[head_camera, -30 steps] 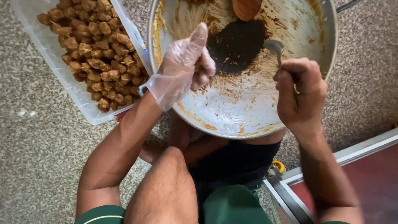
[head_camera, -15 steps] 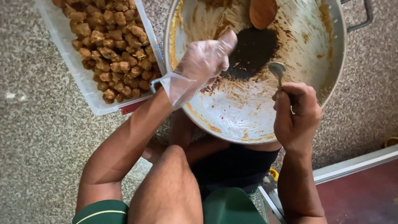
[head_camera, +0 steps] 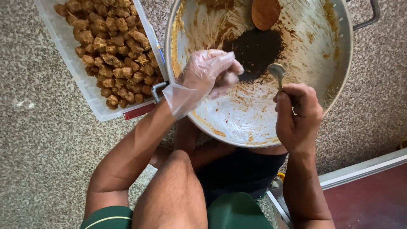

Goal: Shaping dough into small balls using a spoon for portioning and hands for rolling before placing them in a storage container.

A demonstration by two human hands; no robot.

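Note:
A wide metal pan (head_camera: 335,80), smeared with brown sauce, sits tilted on the floor before me, with a dark paste patch (head_camera: 256,48) near its middle. My left hand (head_camera: 207,74), in a clear plastic glove, hovers over the pan's left side with fingers curled; whether it holds anything I cannot tell. My right hand (head_camera: 299,114) grips a small metal spoon (head_camera: 277,71), bowl pointing toward the dark paste. A wooden spoon (head_camera: 265,12) rests at the pan's far edge.
A clear plastic tub (head_camera: 80,80) full of brown fried pieces (head_camera: 112,46) lies to the left on the speckled floor. My bent knee and green shorts (head_camera: 233,212) fill the bottom. A metal-framed step with a dark red surface (head_camera: 373,195) sits at bottom right.
My gloved left hand has drawn back from the dark paste and curled its fingers. The right hand with the spoon has stayed near the pan's near rim; the camera has shifted.

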